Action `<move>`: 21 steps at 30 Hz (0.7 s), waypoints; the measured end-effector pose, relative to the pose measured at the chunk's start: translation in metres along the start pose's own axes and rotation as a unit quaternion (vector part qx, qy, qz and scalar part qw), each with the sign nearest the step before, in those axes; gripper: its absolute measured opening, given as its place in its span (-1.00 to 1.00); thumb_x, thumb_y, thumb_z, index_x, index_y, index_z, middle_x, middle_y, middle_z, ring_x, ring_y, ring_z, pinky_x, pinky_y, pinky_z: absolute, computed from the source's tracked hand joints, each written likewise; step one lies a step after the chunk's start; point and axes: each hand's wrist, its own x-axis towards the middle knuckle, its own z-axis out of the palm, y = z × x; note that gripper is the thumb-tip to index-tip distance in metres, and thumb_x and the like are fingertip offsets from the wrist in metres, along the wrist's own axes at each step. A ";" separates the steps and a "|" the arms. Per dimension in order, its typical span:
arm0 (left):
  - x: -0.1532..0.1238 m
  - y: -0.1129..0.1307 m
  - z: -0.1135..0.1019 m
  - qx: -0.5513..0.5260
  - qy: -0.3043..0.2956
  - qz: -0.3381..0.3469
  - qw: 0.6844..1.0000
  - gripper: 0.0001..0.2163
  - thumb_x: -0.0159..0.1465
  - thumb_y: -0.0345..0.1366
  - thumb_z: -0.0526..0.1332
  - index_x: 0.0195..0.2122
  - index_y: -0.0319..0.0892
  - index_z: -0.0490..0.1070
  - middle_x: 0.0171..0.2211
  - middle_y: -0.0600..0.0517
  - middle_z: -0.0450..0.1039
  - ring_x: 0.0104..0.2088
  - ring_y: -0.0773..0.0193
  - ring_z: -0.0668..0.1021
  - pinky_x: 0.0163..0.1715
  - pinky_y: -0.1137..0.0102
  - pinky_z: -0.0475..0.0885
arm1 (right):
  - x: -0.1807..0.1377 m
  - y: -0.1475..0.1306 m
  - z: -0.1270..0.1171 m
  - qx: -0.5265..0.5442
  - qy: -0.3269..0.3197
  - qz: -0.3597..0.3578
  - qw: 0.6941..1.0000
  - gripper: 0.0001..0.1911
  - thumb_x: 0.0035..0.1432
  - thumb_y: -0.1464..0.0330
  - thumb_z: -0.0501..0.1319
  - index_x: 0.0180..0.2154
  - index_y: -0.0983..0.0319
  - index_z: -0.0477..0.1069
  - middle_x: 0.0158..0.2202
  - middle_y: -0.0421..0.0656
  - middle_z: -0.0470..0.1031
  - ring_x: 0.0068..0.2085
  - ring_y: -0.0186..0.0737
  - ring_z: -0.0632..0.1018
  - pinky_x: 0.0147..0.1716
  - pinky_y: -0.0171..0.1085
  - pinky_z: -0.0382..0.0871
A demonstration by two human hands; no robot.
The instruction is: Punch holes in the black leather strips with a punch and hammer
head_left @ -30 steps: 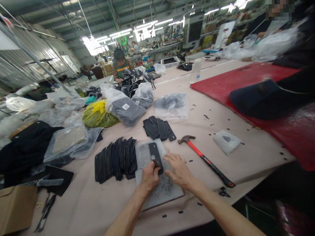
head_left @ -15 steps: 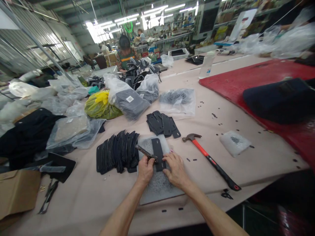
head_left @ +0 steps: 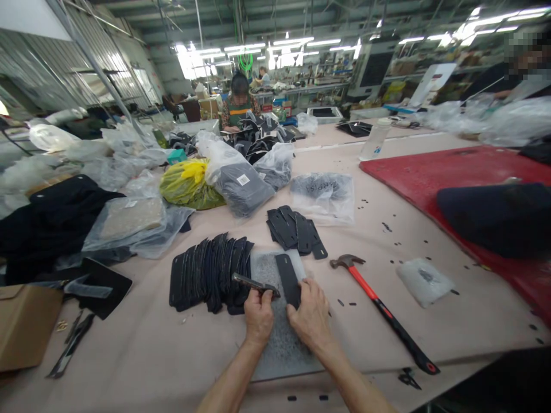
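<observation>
My left hand (head_left: 258, 315) is closed round a slim metal punch tool (head_left: 252, 283) that lies nearly flat and points left. My right hand (head_left: 310, 315) presses its fingers on the near end of a black flat strip (head_left: 287, 272). The strip lies on a grey pitted cutting pad (head_left: 278, 338). A fanned row of black pieces (head_left: 209, 274) sits just left of the pad. A smaller pile of black strips (head_left: 297, 229) lies behind it. A hammer with a red and black handle (head_left: 383, 310) rests to the right, untouched.
Small black punched scraps dot the beige table (head_left: 150, 355). A small clear bag (head_left: 424, 280) and a red mat (head_left: 451, 178) lie to the right. Plastic bags (head_left: 241, 183), a yellow bag (head_left: 189, 183), dark cloth and a cardboard box (head_left: 26, 324) crowd the left. People work at the far end and far right.
The left hand has tipped the punch from standing on the strip to lying nearly flat, pointing left. The right hand has slid onto the strip's near end. The camera has tilted up slightly.
</observation>
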 end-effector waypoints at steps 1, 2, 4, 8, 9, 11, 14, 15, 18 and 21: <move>0.000 -0.001 0.000 -0.002 -0.001 -0.003 1.000 -0.79 0.24 -0.18 0.15 -0.33 -0.20 0.47 -0.41 -0.05 0.58 -0.37 0.13 0.60 -0.34 0.35 0.46 | 0.001 0.002 -0.001 0.006 -0.005 0.009 1.000 -0.45 -0.03 0.41 0.19 0.05 0.23 0.22 0.10 0.13 0.27 0.11 0.20 0.33 0.06 0.04 0.20; 0.000 -0.002 0.000 -0.004 -0.002 -0.006 1.000 -0.79 0.24 -0.18 0.15 -0.32 -0.20 0.47 -0.41 -0.05 0.58 -0.36 0.13 0.60 -0.33 0.35 0.46 | 0.002 0.005 -0.003 0.013 -0.014 0.020 1.000 -0.45 -0.04 0.43 0.18 0.06 0.24 0.22 0.06 0.13 0.29 0.07 0.18 0.36 0.03 0.02 0.23; 0.000 -0.005 0.000 -0.008 -0.007 -0.011 1.000 -0.79 0.25 -0.18 0.14 -0.30 -0.20 0.47 -0.39 -0.04 0.58 -0.35 0.14 0.60 -0.30 0.34 0.46 | 0.007 0.014 -0.009 0.035 -0.038 0.049 0.997 -0.47 -0.04 0.41 0.17 0.04 0.25 0.23 -0.01 0.11 0.33 0.01 0.13 0.39 -0.02 -0.03 0.26; 0.001 -0.009 0.001 -0.010 -0.016 -0.011 1.000 -0.81 0.24 -0.18 0.15 -0.30 -0.18 0.47 -0.39 -0.02 0.58 -0.35 0.14 0.59 -0.30 0.35 0.45 | 0.023 0.036 -0.026 0.107 -0.116 0.128 0.979 -0.76 -0.11 0.38 0.19 -0.28 0.20 0.33 -0.32 -0.09 0.42 -0.23 -0.04 0.47 -0.24 -0.16 0.29; 0.001 -0.009 0.000 -0.008 -0.017 -0.009 1.000 -0.81 0.24 -0.19 0.16 -0.30 -0.17 0.47 -0.39 -0.02 0.58 -0.35 0.14 0.59 -0.31 0.35 0.44 | 0.027 0.039 -0.030 0.125 -0.137 0.133 0.974 -0.85 -0.12 0.38 0.19 -0.38 0.19 0.31 -0.42 -0.16 0.40 -0.32 -0.11 0.46 -0.31 -0.21 0.27; 0.001 -0.008 0.000 -0.005 -0.022 -0.005 1.000 -0.82 0.24 -0.20 0.16 -0.31 -0.17 0.47 -0.40 -0.02 0.58 -0.36 0.14 0.60 -0.33 0.35 0.44 | 0.034 0.043 -0.037 0.161 -0.168 0.123 0.965 -0.93 -0.08 0.34 0.16 -0.48 0.18 0.27 -0.55 -0.25 0.34 -0.45 -0.22 0.42 -0.43 -0.28 0.24; 0.002 -0.005 0.000 -0.004 -0.036 0.000 0.999 -0.82 0.24 -0.20 0.14 -0.32 -0.16 0.47 -0.42 -0.02 0.58 -0.39 0.13 0.60 -0.36 0.36 0.43 | 0.042 0.042 -0.047 0.221 -0.194 0.101 0.950 -0.85 0.04 0.25 0.10 -0.44 0.20 0.30 -0.56 -0.28 0.35 -0.53 -0.30 0.38 -0.54 -0.33 0.21; 0.003 -0.004 0.000 -0.002 -0.039 0.001 0.999 -0.82 0.24 -0.20 0.14 -0.33 -0.16 0.46 -0.43 -0.02 0.57 -0.39 0.13 0.60 -0.36 0.36 0.43 | 0.044 0.040 -0.051 0.239 -0.202 0.093 0.945 -0.81 0.07 0.22 0.09 -0.41 0.20 0.33 -0.57 -0.29 0.35 -0.55 -0.31 0.37 -0.56 -0.34 0.21; 0.004 -0.004 0.000 0.011 -0.038 0.002 0.999 -0.82 0.23 -0.18 0.13 -0.34 -0.15 0.46 -0.44 -0.02 0.57 -0.38 0.12 0.60 -0.36 0.35 0.43 | 0.054 0.036 -0.063 0.278 -0.214 0.063 0.934 -0.77 0.11 0.20 0.11 -0.38 0.22 0.40 -0.61 -0.30 0.33 -0.60 -0.32 0.35 -0.57 -0.33 0.23; 0.006 -0.005 0.001 0.021 -0.039 -0.001 0.999 -0.80 0.23 -0.15 0.13 -0.33 -0.14 0.46 -0.44 -0.02 0.58 -0.38 0.11 0.60 -0.36 0.35 0.44 | 0.067 0.036 -0.074 0.305 -0.170 0.028 0.937 -0.81 0.11 0.25 0.14 -0.36 0.20 0.46 -0.51 -0.24 0.42 -0.47 -0.27 0.45 -0.40 -0.30 0.35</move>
